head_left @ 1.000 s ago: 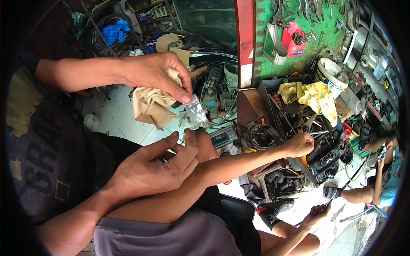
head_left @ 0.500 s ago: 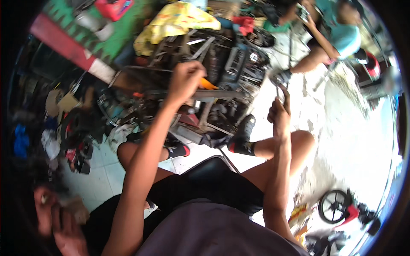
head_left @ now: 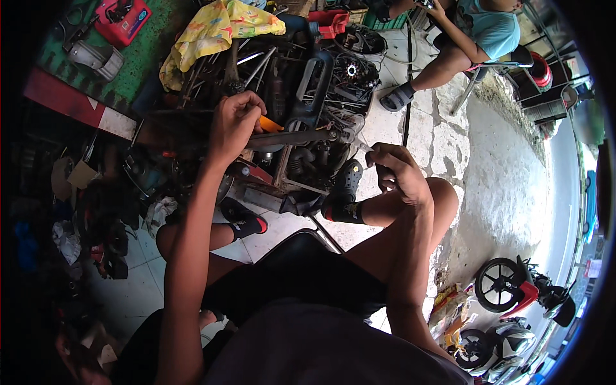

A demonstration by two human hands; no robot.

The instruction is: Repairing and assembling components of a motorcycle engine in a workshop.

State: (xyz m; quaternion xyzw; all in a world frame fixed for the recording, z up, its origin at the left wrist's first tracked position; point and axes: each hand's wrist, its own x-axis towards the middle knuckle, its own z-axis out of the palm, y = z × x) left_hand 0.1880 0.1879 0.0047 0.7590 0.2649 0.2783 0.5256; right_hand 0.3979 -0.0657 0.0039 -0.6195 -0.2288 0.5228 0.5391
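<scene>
Over a black seat (head_left: 299, 245), the right hand (head_left: 404, 173) is held with its fingers bent; a pale piece (head_left: 364, 147) is seen at their tips, but whether it is pinched cannot be told. The left hand's (head_left: 238, 125) fingers are curled together; whether anything is held is hidden. An orange handle (head_left: 270, 124) is seen beside them, near a metal bar (head_left: 295, 137). Beyond, a yellow cloth (head_left: 215, 32) is draped by tools (head_left: 258, 66); farther, a co-worker (head_left: 493, 32) is seated.
</scene>
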